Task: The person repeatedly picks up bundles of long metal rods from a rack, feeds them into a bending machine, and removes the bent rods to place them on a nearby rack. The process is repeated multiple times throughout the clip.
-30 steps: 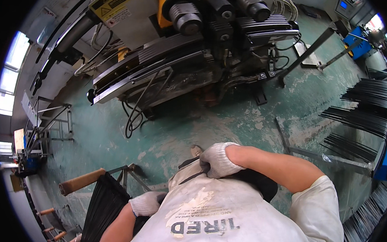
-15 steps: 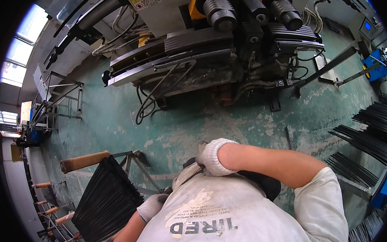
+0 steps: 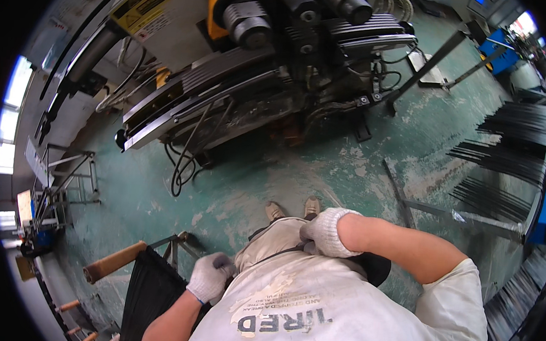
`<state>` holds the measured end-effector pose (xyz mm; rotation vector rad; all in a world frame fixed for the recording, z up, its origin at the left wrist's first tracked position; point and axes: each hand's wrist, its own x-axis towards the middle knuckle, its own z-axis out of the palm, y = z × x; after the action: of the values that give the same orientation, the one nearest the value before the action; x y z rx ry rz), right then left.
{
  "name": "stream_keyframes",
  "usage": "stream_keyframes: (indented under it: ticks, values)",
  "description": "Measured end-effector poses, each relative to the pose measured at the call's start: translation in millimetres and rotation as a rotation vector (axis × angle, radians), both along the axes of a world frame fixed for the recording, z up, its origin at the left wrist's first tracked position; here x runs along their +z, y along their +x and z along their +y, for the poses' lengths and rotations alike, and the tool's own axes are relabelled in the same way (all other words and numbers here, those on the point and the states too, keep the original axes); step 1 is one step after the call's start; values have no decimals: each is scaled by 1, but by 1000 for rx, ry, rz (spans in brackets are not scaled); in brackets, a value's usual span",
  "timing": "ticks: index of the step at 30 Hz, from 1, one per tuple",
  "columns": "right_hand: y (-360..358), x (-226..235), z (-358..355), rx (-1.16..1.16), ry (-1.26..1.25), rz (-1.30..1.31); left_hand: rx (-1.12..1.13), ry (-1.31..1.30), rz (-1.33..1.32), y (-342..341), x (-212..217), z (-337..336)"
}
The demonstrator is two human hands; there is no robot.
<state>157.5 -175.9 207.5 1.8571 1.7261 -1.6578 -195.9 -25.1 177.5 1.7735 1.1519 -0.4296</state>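
Both gloved hands at my waist, by the dark strap.

Since half a second ago my view has swung toward the machine [image 3: 261, 63], and my shoes [image 3: 292, 208] now show on the green floor [image 3: 234, 193]. My right hand [image 3: 327, 231] is curled with its grip pressed onto the dark strap [image 3: 274, 253] at my waist, elbow out to the side. My left hand [image 3: 209, 276] is bent in at my hip, fingers closed near the strap's other end, beside the bundle of black rods [image 3: 150, 294]; I cannot tell whether it pinches anything.

Worn green floor [image 3: 272, 189], big machine [image 3: 261, 63] ahead, bright windows [image 3: 6, 141] left, black rod bundles [image 3: 505, 153] right.
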Motion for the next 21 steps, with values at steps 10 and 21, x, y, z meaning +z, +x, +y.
stream_keyframes:
  ticks: [10,21]
  values:
    - [7,-8,-28,-194,83,72,875,-656,-50,-18,-47,28]
    - [24,3,-66,-233,-33,37,1082,-668,-116,45,-33,7]
